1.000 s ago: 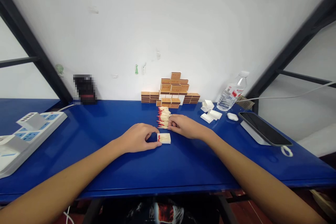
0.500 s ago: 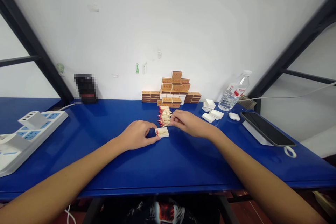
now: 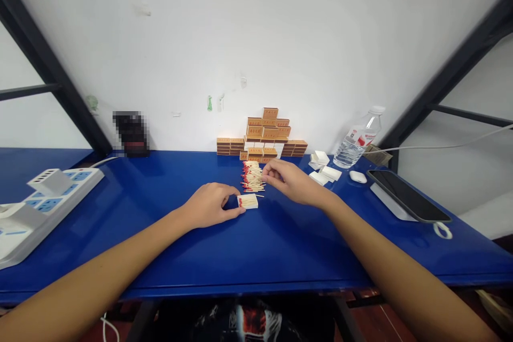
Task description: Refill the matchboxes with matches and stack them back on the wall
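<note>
A small white matchbox tray [image 3: 249, 202] with several red-tipped matches lies on the blue table. My left hand [image 3: 212, 204] steadies it, thumb and fingers closed around its left end. Just behind the tray is a heap of loose matches [image 3: 251, 175], heads to the left. My right hand [image 3: 282, 177] is at the right edge of that heap, fingertips pinched together by the match ends. Whether a match is between them is too small to tell. One match [image 3: 259, 195] lies apart between the heap and the tray.
Stacked brown matchboxes [image 3: 269, 132] stand against the wall behind the heap. To the right are white trays [image 3: 329, 173], a water bottle [image 3: 355, 141], a white earbud case [image 3: 358, 177] and a phone [image 3: 409, 195]. A power strip [image 3: 68, 192] lies at left.
My right hand has moved slightly away from me along the heap, from its near end towards its middle. My left hand stays at the tray.
</note>
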`<action>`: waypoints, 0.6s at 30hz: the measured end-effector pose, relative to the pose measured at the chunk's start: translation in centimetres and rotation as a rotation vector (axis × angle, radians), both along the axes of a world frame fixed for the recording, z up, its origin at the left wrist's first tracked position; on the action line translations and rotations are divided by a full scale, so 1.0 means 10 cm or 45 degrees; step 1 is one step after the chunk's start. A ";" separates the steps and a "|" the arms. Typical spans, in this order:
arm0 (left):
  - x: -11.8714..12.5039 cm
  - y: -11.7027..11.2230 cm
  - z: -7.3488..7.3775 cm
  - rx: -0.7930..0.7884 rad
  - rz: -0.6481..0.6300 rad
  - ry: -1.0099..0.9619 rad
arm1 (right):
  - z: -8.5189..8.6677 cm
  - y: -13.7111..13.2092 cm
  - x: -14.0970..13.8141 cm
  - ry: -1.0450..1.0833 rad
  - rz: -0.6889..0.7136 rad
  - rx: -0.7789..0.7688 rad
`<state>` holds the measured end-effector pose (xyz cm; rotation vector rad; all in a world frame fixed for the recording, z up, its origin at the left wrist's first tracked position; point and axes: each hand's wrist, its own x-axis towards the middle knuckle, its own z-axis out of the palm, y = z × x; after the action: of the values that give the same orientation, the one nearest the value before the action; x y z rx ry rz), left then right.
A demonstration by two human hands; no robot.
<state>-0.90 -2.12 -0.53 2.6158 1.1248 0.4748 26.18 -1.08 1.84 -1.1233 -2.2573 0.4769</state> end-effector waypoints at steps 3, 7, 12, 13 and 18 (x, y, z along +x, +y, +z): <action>0.00 0.01 -0.01 0.010 0.022 0.010 | 0.00 -0.02 -0.04 0.069 0.055 -0.093; -0.01 0.03 -0.04 0.028 0.043 0.010 | -0.05 -0.04 -0.12 -0.022 0.145 -0.183; -0.02 0.03 -0.05 0.038 0.033 0.005 | -0.12 -0.04 -0.16 -0.205 0.198 -0.168; -0.02 0.03 -0.05 0.038 0.033 0.001 | -0.13 -0.04 -0.16 -0.230 0.192 -0.158; -0.01 0.03 -0.04 0.026 0.043 0.004 | -0.12 -0.05 -0.15 -0.264 0.193 -0.134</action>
<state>-1.05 -1.83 -0.91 2.6197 1.1728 0.4914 24.70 -1.56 0.68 -1.1024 -2.5365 0.5684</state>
